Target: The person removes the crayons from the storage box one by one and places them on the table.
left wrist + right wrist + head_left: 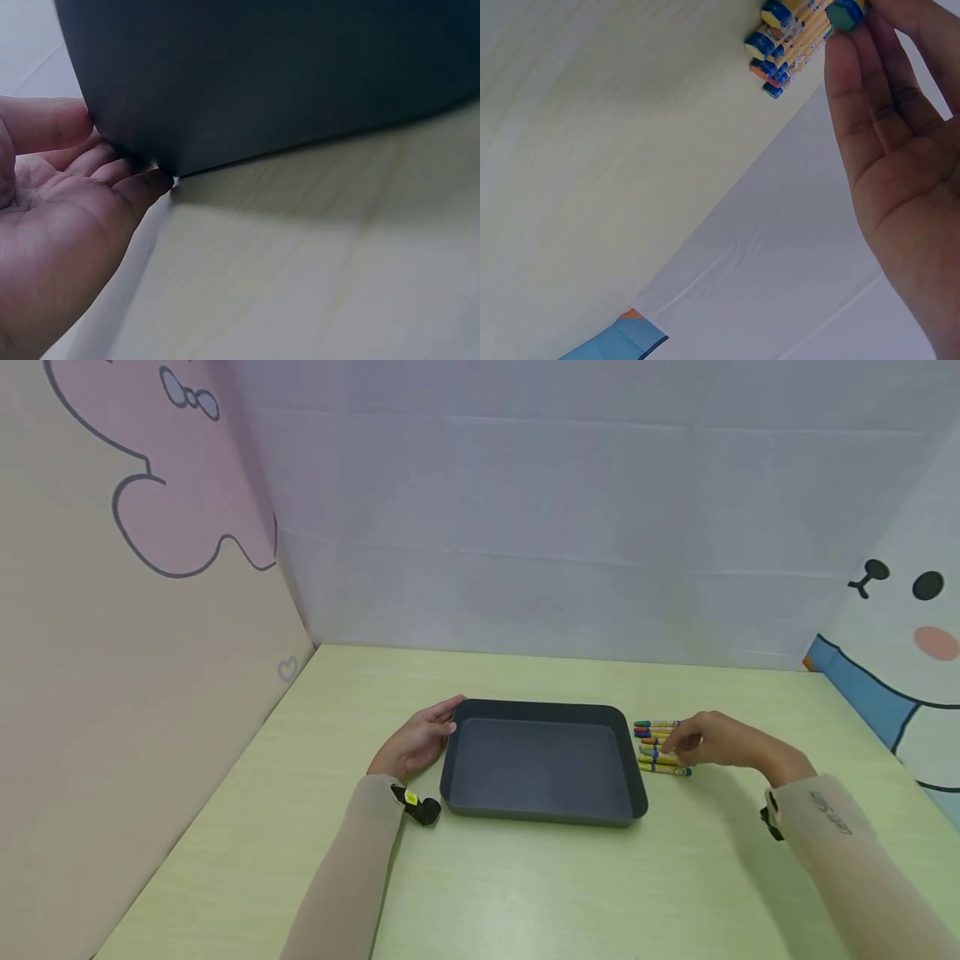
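Right beside the dark tray (542, 760), just off its right wall, lies a small cluster of crayons (658, 747) on the pale green table (525, 893). The right hand (708, 742) reaches over them, and the wrist view shows its fingertips (847, 45) pinching the green-capped end of one crayon (845, 13), palm otherwise open. The left hand (420, 739) rests with straight, relaxed fingers (112, 169) against the tray's left far corner, touching the wall and holding nothing.

To do this well, I judge the pinch should close on a single crayon near its middle so the neighbours do not roll, while the left hand keeps flat pressure on the tray so it does not slide. A black wrist strap (417, 806) lies near the left forearm.
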Motion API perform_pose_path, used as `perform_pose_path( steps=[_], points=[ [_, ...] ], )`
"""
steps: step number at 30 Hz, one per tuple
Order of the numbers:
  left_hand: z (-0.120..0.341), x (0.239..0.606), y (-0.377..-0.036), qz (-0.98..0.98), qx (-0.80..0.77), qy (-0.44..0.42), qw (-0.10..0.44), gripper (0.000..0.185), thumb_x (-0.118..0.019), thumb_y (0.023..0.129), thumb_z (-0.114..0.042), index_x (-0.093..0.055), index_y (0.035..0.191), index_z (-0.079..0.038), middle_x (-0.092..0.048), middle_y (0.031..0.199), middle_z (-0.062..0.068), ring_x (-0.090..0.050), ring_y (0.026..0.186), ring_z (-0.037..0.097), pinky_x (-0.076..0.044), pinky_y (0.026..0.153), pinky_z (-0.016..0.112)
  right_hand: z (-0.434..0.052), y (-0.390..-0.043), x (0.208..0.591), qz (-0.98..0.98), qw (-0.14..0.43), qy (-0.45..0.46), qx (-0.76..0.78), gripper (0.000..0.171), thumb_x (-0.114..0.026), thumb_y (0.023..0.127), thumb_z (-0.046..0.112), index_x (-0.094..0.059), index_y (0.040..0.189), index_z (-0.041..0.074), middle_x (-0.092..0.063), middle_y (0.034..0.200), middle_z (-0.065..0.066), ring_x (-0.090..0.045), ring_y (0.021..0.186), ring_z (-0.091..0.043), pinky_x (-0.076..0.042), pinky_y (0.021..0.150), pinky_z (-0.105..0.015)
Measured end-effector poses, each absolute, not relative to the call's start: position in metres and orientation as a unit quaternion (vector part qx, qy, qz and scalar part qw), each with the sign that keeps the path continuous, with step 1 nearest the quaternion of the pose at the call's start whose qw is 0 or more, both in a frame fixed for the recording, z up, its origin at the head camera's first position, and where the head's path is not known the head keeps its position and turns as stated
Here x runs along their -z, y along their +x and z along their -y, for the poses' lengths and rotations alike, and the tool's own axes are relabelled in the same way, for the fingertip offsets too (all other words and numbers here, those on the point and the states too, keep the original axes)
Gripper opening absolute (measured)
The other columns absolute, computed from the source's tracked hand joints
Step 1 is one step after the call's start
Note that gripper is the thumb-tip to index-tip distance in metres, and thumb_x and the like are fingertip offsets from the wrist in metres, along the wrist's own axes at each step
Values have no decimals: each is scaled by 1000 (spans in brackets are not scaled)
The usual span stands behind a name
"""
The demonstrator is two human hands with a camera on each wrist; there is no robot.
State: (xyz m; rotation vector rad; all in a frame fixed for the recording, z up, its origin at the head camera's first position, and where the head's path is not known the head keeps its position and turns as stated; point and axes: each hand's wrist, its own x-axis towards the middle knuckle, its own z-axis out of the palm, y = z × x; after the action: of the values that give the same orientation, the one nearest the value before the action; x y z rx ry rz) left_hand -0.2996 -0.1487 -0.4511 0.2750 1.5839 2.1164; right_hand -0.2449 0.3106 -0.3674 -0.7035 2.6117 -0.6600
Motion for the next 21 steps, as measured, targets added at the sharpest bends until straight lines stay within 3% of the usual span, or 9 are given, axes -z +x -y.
perform_pose_path(
  steps=[5,21],
  points=[
    [149,452,-300,-581,-770,110,240,62,-38,97,11,-20,154,-5,4,163,3,6,149,17,-38,87,15,-314,-242,376,-918,208,-224,253,20,-66,87,7,-72,106,3,-69,97,-5,-61,82,-10,-52,69,-27],
    [148,450,-300,-578,-772,106,241,62,-37,97,11,-20,154,-5,2,163,4,0,148,17,-40,86,15,-316,-238,387,-916,194,-253,243,18,-67,85,5,-73,103,4,-70,97,-4,-61,80,-4,-52,69,-25]
  ],
)
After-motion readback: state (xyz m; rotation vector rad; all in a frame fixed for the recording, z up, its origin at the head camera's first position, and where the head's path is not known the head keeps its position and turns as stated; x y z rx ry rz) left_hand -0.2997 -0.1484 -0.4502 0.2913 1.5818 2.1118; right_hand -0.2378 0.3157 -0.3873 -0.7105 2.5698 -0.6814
